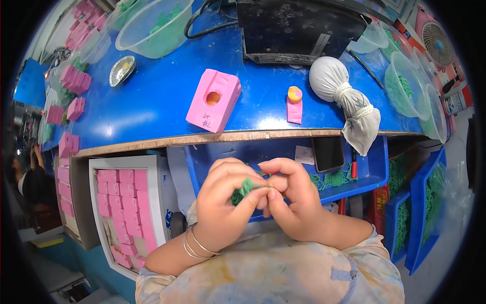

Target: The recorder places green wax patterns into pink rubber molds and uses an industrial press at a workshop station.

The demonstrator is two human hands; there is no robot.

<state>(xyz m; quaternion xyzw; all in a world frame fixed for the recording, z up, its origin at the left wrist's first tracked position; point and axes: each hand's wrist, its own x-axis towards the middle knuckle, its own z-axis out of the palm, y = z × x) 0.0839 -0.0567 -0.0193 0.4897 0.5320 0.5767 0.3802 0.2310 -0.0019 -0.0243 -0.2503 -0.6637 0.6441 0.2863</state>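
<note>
Over a blue tray point(372, 175) my two hands meet, fingertips pinched close together. Between the thumb and fingers of my left hand point(220, 200) is a small green piece point(247, 186), thin and bent. My right hand point(297, 202) pinches its other end, where a thin tip shows at the fingertips. Its exact kind cannot be made out. More green openwork pieces point(336, 177) lie in the tray beyond my right hand. On the blue table ahead stands a pink block point(213, 101) with a round hole, and a small pink piece with a yellow top point(294, 106).
A tied white cloth pouch point(329, 78) hangs over the table edge. A phone point(328, 153) and a red-and-black pen point(354, 167) are in the tray. A black box point(298, 33), clear bowls point(157, 35), and a foil dish point(122, 70) stand further back. Pink blocks point(121, 207) fill a white-framed tray at left.
</note>
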